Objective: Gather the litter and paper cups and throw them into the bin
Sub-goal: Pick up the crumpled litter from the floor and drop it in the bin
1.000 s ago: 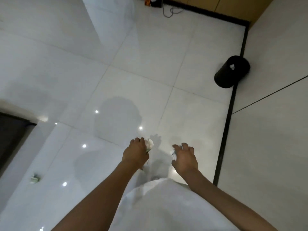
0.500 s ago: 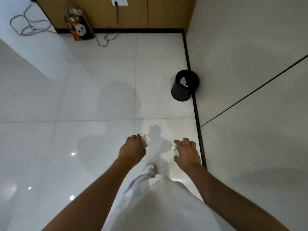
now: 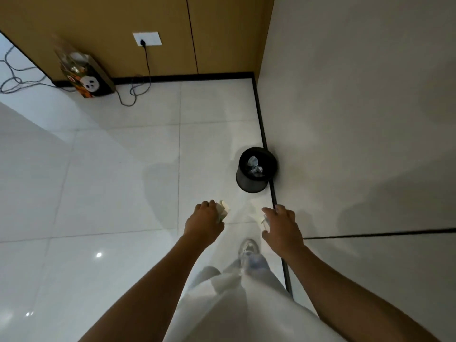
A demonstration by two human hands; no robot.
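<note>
bin (image 3: 251,180) nearer than before | hands: left (image 3: 203,224) grips litter (image 3: 223,210), right (image 3: 283,227) too

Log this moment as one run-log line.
left hand: grips crumpled paper | right hand: grips litter scrap | bin: ahead, holds litter

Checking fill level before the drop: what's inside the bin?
The bin holds a few crumpled pale scraps lying low inside. Its dark walls hide whatever sits beneath or beside them, so how full it is can't be told.
</note>
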